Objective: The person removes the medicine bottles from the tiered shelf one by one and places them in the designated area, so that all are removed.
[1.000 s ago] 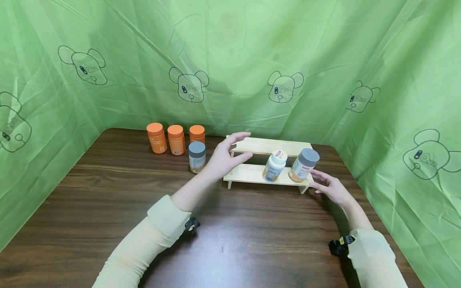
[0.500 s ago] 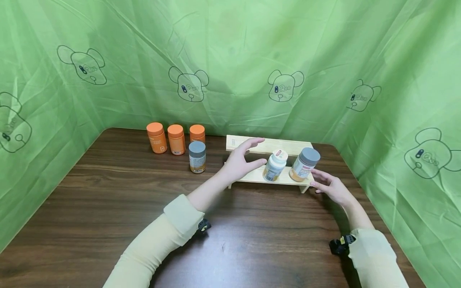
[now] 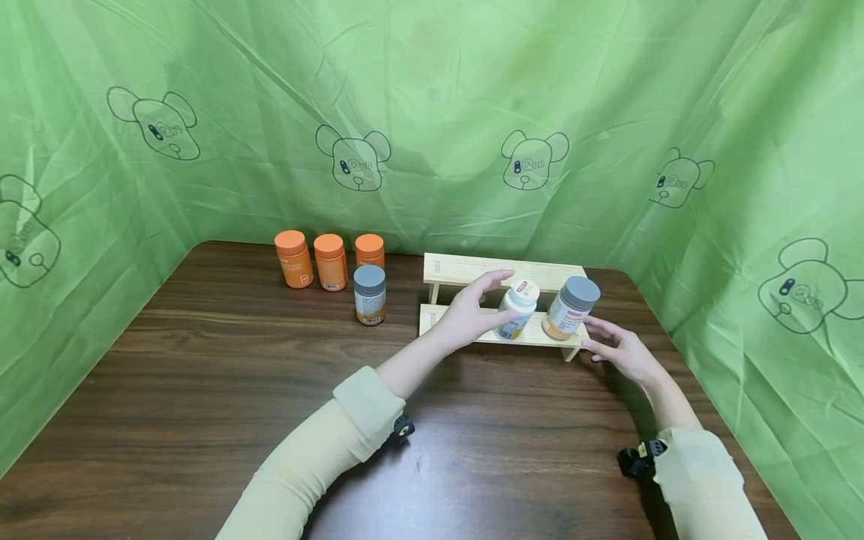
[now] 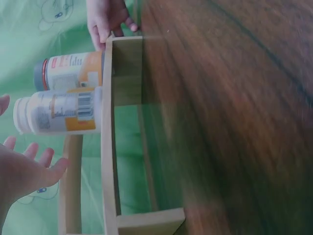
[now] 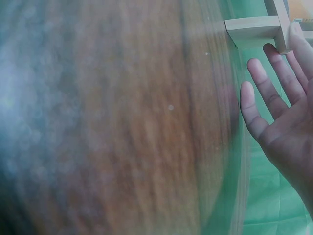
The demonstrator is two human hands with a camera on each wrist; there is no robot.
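A white-capped pill bottle (image 3: 518,306) stands upright on the lower step of a two-step wooden rack (image 3: 483,268). My left hand (image 3: 470,316) is spread at this bottle's left side, thumb in front and fingers behind; the left wrist view shows a gap between the hand (image 4: 27,169) and the bottle (image 4: 63,111). Right of it on the same step stands a grey-capped pill bottle (image 3: 571,309). My right hand (image 3: 624,354) holds the right end of the lower step between thumb and fingers, its other fingers loosely spread in the right wrist view.
Left of the rack, orange pill bottles (image 3: 331,262) stand in a row at the table's back, with another grey-capped bottle (image 3: 370,296) in front of the rightmost. Green curtains (image 3: 432,112) enclose the dark wooden table (image 3: 202,390) at the back and sides.
My left hand has moved right, from over the rack's left end to the white-capped bottle. My right hand has stayed at the rack's right end, and the bottles stand nearly as before.
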